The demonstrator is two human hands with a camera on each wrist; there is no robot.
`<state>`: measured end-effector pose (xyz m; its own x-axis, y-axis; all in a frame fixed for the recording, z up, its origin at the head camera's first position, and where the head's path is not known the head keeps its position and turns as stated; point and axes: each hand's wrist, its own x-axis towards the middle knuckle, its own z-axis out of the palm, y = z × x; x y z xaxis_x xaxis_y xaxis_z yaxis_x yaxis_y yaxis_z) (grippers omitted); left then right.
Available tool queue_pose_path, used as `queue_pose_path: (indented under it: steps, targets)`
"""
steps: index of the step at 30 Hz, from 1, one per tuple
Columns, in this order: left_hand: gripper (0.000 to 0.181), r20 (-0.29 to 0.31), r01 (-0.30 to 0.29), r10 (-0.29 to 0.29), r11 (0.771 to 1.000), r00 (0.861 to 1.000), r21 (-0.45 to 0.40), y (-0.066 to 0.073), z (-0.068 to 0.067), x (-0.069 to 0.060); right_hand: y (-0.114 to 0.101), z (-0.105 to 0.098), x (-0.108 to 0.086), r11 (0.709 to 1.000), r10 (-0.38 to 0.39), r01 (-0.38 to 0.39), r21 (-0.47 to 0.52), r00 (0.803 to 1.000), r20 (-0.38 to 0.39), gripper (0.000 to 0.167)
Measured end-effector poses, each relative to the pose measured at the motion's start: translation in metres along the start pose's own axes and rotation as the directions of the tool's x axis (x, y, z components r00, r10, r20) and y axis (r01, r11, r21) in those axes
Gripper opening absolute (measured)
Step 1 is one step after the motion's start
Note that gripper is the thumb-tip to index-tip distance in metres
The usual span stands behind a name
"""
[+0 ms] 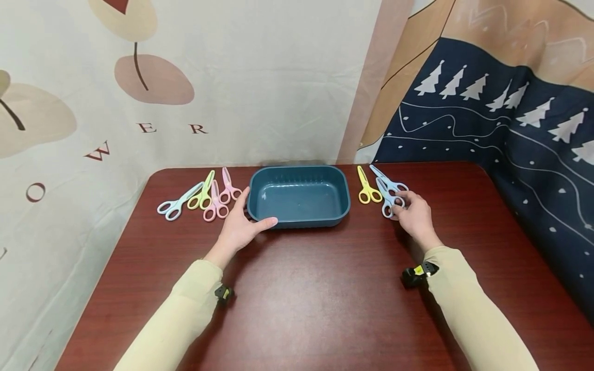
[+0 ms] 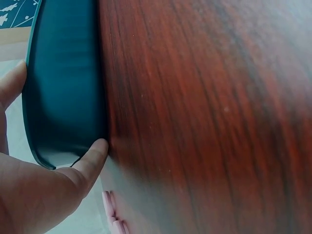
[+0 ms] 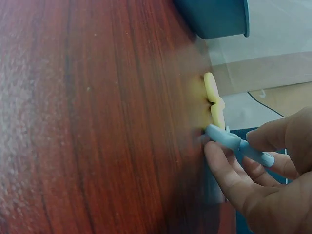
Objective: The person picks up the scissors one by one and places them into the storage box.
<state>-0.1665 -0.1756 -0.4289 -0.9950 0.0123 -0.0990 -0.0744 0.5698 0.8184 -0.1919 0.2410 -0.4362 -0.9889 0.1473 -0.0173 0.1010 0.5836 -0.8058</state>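
Observation:
A dark teal plastic basin [image 1: 299,224] stands near the back edge of the table. My left hand [image 1: 237,226] holds its front left corner, thumb over the front rim and fingers along the left side; the left wrist view shows the basin wall [image 2: 66,83] between them. To the right, my right hand [image 1: 414,214] pinches the handles of blue scissors [image 1: 384,190], seen tilted in the right wrist view. A second pair of blue scissors [image 1: 390,176] lies just behind, partly covered. Yellow scissors [image 1: 363,181] lie between these and the basin.
Left of the basin lie blue scissors [image 1: 182,198], light green scissors [image 1: 205,188] and two pairs of pink scissors [image 1: 215,195], close together and partly overlapping. A patterned cloth [image 1: 260,103] hangs right behind the brown table [image 1: 301,288].

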Motion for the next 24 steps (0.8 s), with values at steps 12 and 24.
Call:
queue_pose_path:
  steps: [12, 24]
  targets:
    - [0.111, -0.002, -0.010, 0.010, 1.000, 1.000, -0.007, 0.000, 0.001, 0.000, -0.004, -0.009, -0.001, 0.957, 0.104, -0.117, 0.266, 0.993, 0.064, 0.046]
    - [0.112, -0.005, -0.024, 0.024, 0.999, 1.000, -0.030, -0.001, 0.001, 0.000, -0.004, -0.025, -0.002, 0.947, 0.088, -0.110, 0.303, 0.992, 0.087, 0.045]
